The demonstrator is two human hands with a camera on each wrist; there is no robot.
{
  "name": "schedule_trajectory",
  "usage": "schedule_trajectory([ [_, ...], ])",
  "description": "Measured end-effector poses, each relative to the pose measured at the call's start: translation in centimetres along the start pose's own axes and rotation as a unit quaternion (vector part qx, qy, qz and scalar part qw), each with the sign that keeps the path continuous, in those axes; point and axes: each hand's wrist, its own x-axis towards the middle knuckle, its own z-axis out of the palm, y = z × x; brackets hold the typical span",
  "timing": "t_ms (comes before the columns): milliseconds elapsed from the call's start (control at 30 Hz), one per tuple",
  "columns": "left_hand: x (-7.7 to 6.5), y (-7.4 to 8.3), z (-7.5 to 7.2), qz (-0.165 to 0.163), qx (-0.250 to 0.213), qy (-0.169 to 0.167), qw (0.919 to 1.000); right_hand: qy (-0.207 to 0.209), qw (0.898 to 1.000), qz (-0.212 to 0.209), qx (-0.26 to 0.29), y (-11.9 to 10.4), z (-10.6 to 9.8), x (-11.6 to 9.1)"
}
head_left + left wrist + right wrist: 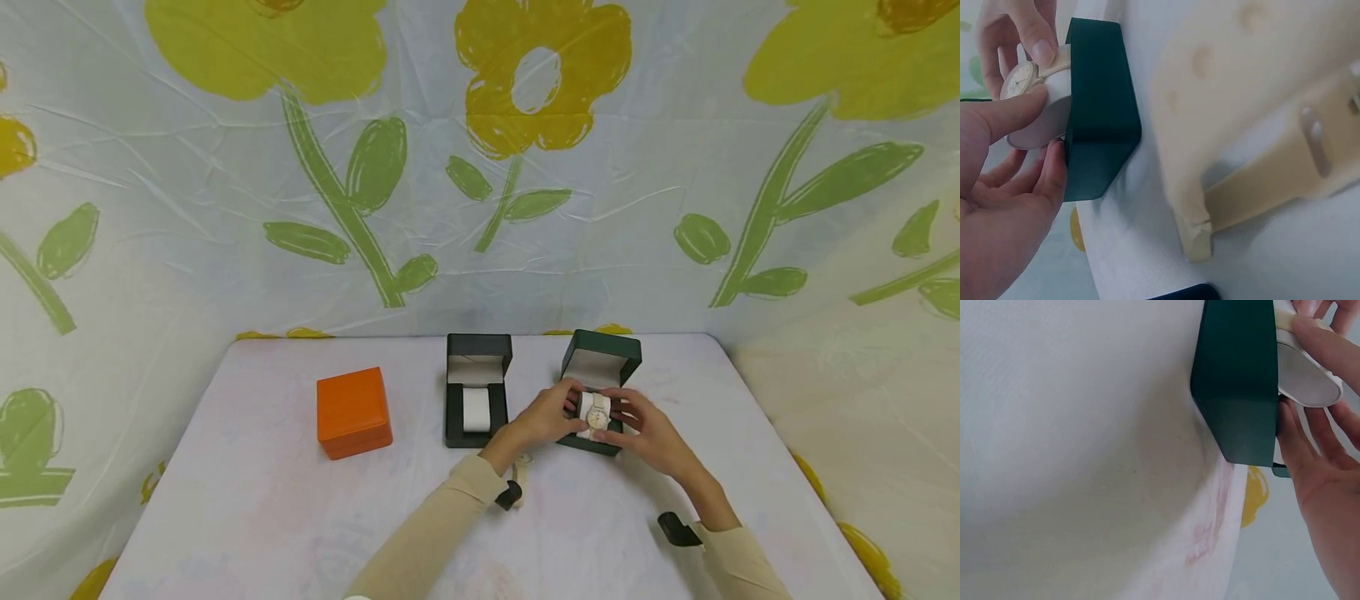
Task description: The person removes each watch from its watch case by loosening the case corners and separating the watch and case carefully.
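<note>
A wristwatch [597, 418] with a pale strap is wrapped round a white watch cushion [1054, 115], which sits partly raised out of an open green watch box [590, 446]. My left hand [551, 412] grips the cushion from the left, thumb by the watch face and other fingers at its end near the box rim. From the right, my right hand [651, 432] holds the same cushion, with its thumb [1042, 53] on the strap. In the right wrist view the cushion's rounded grey end [1307, 378] shows between thumb and fingers.
Left of the green box stands an open black watch box [454, 417] with a white cushion [476, 410] inside. A closed orange box [354, 412] sits farther left. Another watch with a beige strap [1260, 187] lies on the white-covered table beside the left forearm.
</note>
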Motion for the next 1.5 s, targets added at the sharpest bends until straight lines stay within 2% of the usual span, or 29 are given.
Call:
schedule_trajectory([
  [400,0.0,-0.6,0.4,0.011,-0.030,0.017,0.9994,0.009,0.999,0.014,0.034,0.5,0.1,-0.1],
  [700,-0.4,-0.4,0.4,0.013,-0.071,0.025,0.9970,0.022,0.997,0.011,0.077,0.7,0.3,-0.6],
  [967,-0.5,-0.6,0.4,0.026,-0.132,0.018,0.9908,0.016,0.995,0.019,0.094,0.2,0.0,-0.7],
  [1500,-1.7,-0.3,-0.2,0.051,-0.161,0.011,0.9856,0.018,0.993,0.017,0.119,-0.3,-0.1,-1.0],
])
